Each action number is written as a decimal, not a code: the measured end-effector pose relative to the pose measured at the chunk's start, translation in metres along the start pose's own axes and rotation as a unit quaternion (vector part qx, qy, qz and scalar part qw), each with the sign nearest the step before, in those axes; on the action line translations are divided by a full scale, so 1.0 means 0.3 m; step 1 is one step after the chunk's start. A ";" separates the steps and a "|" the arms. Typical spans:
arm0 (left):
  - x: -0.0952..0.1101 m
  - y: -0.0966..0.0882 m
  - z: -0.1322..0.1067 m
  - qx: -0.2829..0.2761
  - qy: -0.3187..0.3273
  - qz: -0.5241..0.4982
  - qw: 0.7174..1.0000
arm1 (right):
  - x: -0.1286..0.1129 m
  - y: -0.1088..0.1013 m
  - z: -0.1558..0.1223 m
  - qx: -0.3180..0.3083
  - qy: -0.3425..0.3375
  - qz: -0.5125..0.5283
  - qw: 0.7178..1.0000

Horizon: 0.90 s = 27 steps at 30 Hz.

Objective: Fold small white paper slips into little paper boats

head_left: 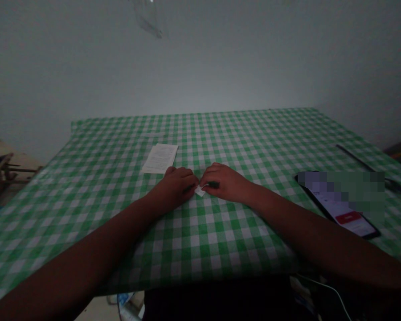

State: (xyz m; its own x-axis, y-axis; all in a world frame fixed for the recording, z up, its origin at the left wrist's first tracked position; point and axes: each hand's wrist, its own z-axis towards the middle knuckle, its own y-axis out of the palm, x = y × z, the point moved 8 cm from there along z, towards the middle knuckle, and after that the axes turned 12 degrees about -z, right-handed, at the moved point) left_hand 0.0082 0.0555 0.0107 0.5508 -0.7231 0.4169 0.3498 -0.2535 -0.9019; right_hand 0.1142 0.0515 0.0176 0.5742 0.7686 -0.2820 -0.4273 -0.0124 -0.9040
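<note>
My left hand [180, 185] and my right hand [225, 183] meet near the middle of the table, fingertips almost touching. Both are closed in a pinch, with the fingers curled down toward the cloth. A small white piece [199, 191], paper-like, shows between and just below the fingertips; part of it is hidden by the fingers. Beyond my left hand lies a white printed sheet [161, 158], flat on the green and white checked tablecloth [200, 232].
A phone [364, 226] with its screen lit lies to the right, beside my right forearm. Behind it is a thin dark rod-like object [352, 156]. A pale wall [200, 58] rises past the table's far edge. A white cable [337, 292] hangs below the near edge.
</note>
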 end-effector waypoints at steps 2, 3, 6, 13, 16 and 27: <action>-0.006 -0.005 -0.002 0.008 0.001 -0.023 1.000 | 0.008 0.004 0.001 0.005 0.006 0.001 1.000; -0.011 -0.008 -0.002 0.014 -0.001 -0.040 0.999 | 0.015 0.005 0.002 0.009 0.016 0.004 1.000; -0.034 -0.014 -0.001 0.033 -0.025 -0.104 0.994 | 0.041 0.003 0.000 0.023 0.055 0.014 0.998; -0.055 -0.032 -0.006 0.060 -0.075 -0.193 0.977 | 0.062 0.001 -0.004 0.042 0.095 0.058 0.993; -0.040 -0.037 -0.008 0.062 -0.061 -0.197 0.976 | 0.065 0.002 -0.002 0.049 0.096 0.087 0.990; -0.058 -0.034 -0.006 0.092 -0.095 -0.242 0.961 | 0.043 -0.009 0.002 0.061 0.089 0.090 0.990</action>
State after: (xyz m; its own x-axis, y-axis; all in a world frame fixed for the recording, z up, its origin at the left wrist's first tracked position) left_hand -0.0065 0.0696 0.0124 0.4122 -0.4152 0.8110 0.7179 -0.4001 -0.5697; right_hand 0.1222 0.0618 0.0166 0.5902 0.6368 -0.4961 -0.6089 -0.0523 -0.7915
